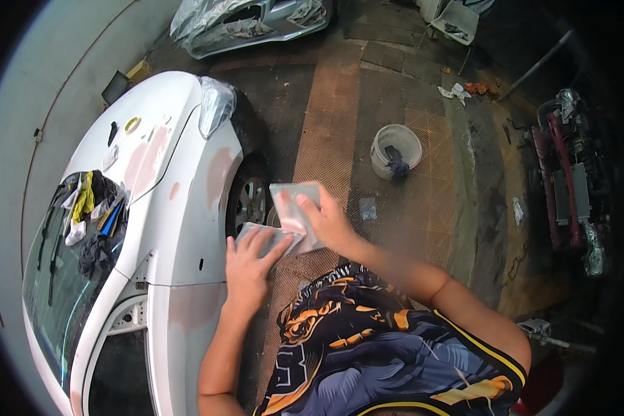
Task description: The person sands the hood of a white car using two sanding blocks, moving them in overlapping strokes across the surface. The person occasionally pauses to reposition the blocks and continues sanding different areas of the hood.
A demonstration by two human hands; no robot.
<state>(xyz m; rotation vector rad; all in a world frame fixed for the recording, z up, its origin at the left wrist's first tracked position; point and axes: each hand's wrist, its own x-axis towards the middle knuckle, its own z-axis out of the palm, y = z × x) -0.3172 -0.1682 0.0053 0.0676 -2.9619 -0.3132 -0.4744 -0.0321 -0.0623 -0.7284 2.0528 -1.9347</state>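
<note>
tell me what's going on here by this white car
A person beside the white car has a flat grey sheet in each hand. The right hand holds the upper sheet, which carries pinkish smears; the left hand has its fingers spread over the lower sheet. Whether the two touch is hard to tell. Pinkish patches show on the car's bodywork, and a bucket stands on the floor.

Fisheye view from the wearer's head, facing down and forward, left hand (248, 269) and right hand (327, 222) near, patterned shirt (388, 347) along the lower edge (close to the lens), white car (194, 236) leftward, dark right margin perhaps hiding detail
</note>
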